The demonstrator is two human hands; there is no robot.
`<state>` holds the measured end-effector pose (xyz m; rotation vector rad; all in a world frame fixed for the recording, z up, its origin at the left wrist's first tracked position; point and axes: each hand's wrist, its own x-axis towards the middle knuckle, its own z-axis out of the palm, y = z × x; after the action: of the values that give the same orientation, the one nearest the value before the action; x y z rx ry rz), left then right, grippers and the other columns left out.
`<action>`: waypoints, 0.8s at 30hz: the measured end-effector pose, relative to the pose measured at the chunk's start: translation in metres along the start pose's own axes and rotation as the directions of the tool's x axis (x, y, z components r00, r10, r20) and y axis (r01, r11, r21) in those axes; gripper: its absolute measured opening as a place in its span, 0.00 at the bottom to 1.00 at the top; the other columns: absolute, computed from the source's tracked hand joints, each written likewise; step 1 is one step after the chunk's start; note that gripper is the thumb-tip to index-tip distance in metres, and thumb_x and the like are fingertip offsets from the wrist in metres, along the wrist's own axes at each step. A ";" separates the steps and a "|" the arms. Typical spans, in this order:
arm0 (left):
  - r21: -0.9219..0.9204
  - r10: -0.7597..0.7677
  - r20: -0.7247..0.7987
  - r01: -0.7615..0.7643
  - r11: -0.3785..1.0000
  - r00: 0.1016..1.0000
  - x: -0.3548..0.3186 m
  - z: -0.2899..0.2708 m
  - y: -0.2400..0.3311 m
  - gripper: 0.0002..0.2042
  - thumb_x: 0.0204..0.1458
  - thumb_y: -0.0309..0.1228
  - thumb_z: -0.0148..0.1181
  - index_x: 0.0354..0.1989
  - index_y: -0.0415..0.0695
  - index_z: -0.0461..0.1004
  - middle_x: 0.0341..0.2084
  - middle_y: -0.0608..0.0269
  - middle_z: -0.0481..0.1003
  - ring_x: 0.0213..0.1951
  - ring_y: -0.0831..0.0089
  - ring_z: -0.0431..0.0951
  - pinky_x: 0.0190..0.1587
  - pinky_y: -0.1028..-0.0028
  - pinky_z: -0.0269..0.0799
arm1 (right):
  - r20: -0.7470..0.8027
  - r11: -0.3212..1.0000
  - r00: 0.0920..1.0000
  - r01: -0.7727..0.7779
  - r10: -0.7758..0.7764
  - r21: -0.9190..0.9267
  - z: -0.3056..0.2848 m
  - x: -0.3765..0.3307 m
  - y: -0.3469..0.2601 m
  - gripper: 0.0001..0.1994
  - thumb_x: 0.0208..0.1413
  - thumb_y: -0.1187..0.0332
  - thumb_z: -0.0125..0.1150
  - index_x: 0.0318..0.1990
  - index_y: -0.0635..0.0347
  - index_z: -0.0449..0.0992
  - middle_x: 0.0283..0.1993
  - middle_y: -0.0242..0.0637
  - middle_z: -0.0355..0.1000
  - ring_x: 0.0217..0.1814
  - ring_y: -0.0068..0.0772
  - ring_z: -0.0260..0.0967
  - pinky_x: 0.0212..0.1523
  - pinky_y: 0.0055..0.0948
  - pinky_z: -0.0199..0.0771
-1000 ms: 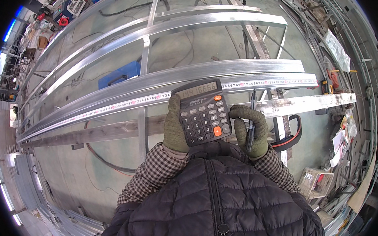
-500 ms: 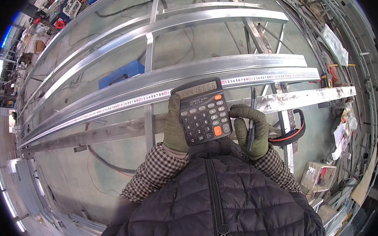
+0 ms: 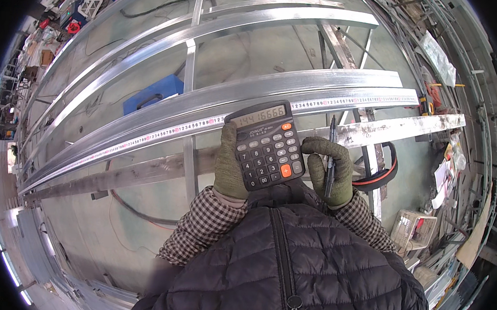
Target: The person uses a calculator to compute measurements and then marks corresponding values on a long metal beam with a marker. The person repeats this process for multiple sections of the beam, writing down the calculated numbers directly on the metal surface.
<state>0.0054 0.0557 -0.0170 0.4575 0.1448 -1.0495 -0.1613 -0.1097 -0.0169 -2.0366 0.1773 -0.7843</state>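
A dark calculator (image 3: 267, 147) with grey and orange keys is held tilted in front of my chest, its display lit with digits. My left hand (image 3: 229, 168), in a green work glove, grips it along its left edge. To its right, my gloved right hand (image 3: 334, 178) is closed around a dark pen (image 3: 330, 158) that stands nearly upright, its curled fingers close to the calculator's right edge. Behind the calculator, a measuring tape strip (image 3: 169, 130) runs along a shiny metal profile (image 3: 373, 97); the calculator hides part of both.
Several long metal bars (image 3: 228, 27) lie across a frame over the floor. A blue box (image 3: 153, 95) with a handle sits beneath them. At the right are a black and orange strap loop (image 3: 383, 171), a white plastic basket (image 3: 413, 233) and a yellow tape measure (image 3: 430, 104).
The view has shifted slightly, so the bars and the blue box appear a little further left. Both hands keep their grip on the calculator and the pen.
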 end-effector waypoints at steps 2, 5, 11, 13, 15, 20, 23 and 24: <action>0.011 0.022 0.034 -0.023 1.000 0.999 0.003 0.005 -0.004 0.34 0.75 0.58 0.51 0.72 0.38 0.70 0.63 0.42 0.79 0.59 0.50 0.85 0.59 0.51 0.88 | 0.008 1.000 1.000 -0.004 0.004 0.031 -0.006 0.005 0.005 0.13 0.71 0.79 0.61 0.59 0.65 0.74 0.56 0.49 0.83 0.61 0.43 0.82 0.63 0.42 0.82; 0.004 0.025 0.047 -0.025 1.000 0.999 0.014 0.015 -0.011 0.35 0.74 0.59 0.51 0.73 0.38 0.69 0.63 0.42 0.79 0.59 0.50 0.85 0.59 0.50 0.88 | -0.024 0.996 0.999 -0.024 0.026 0.082 -0.017 0.014 0.014 0.12 0.69 0.79 0.63 0.57 0.64 0.76 0.54 0.49 0.83 0.58 0.44 0.84 0.60 0.41 0.83; 0.047 0.050 -0.019 -0.049 0.998 0.999 0.038 0.030 -0.032 0.38 0.73 0.61 0.52 0.74 0.38 0.68 0.64 0.42 0.78 0.60 0.48 0.84 0.60 0.49 0.88 | -0.078 0.993 0.997 -0.003 0.013 0.122 -0.042 0.029 0.037 0.12 0.65 0.79 0.67 0.54 0.62 0.80 0.49 0.47 0.85 0.52 0.44 0.86 0.55 0.39 0.85; 0.054 0.054 0.007 -0.054 0.997 0.999 0.047 0.035 -0.036 0.38 0.73 0.61 0.52 0.74 0.39 0.68 0.64 0.42 0.78 0.60 0.48 0.84 0.60 0.49 0.88 | -0.084 0.990 0.996 0.016 -0.004 0.138 -0.050 0.035 0.045 0.12 0.65 0.79 0.67 0.54 0.61 0.79 0.49 0.46 0.85 0.52 0.43 0.86 0.55 0.39 0.85; 0.051 0.063 0.001 -0.063 0.997 0.998 0.053 0.040 -0.042 0.38 0.73 0.61 0.53 0.74 0.39 0.68 0.64 0.42 0.78 0.60 0.49 0.84 0.60 0.50 0.88 | -0.069 0.989 0.998 0.007 0.003 0.147 -0.058 0.038 0.053 0.12 0.65 0.79 0.67 0.54 0.61 0.79 0.49 0.46 0.85 0.51 0.42 0.86 0.54 0.39 0.85; 0.067 0.078 0.021 -0.079 0.995 0.997 0.061 0.050 -0.058 0.38 0.73 0.61 0.52 0.75 0.39 0.68 0.64 0.42 0.78 0.60 0.49 0.85 0.60 0.50 0.88 | 0.053 0.981 0.998 -0.031 0.021 0.192 -0.078 0.039 0.069 0.13 0.70 0.79 0.63 0.59 0.62 0.72 0.50 0.47 0.84 0.56 0.41 0.84 0.59 0.41 0.83; 0.099 0.097 -0.051 -0.091 0.991 0.994 0.064 0.053 -0.062 0.38 0.73 0.62 0.52 0.75 0.39 0.67 0.64 0.42 0.78 0.60 0.49 0.85 0.60 0.50 0.88 | 0.025 0.977 0.999 -0.038 0.033 0.212 -0.077 0.041 0.076 0.13 0.68 0.80 0.65 0.57 0.61 0.75 0.48 0.45 0.84 0.52 0.40 0.84 0.55 0.39 0.84; 0.100 0.084 -0.061 -0.078 0.992 0.995 0.065 0.053 -0.061 0.38 0.73 0.62 0.52 0.75 0.39 0.67 0.64 0.41 0.78 0.60 0.49 0.85 0.60 0.50 0.88 | -0.024 0.975 0.999 -0.023 0.029 0.219 -0.075 0.041 0.078 0.13 0.66 0.80 0.67 0.55 0.61 0.77 0.46 0.45 0.84 0.48 0.40 0.85 0.51 0.38 0.84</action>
<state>-0.0201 -0.0450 -0.0085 0.5816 0.1319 -0.9653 -0.1598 -0.2241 -0.0322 -1.8129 0.1271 -0.7802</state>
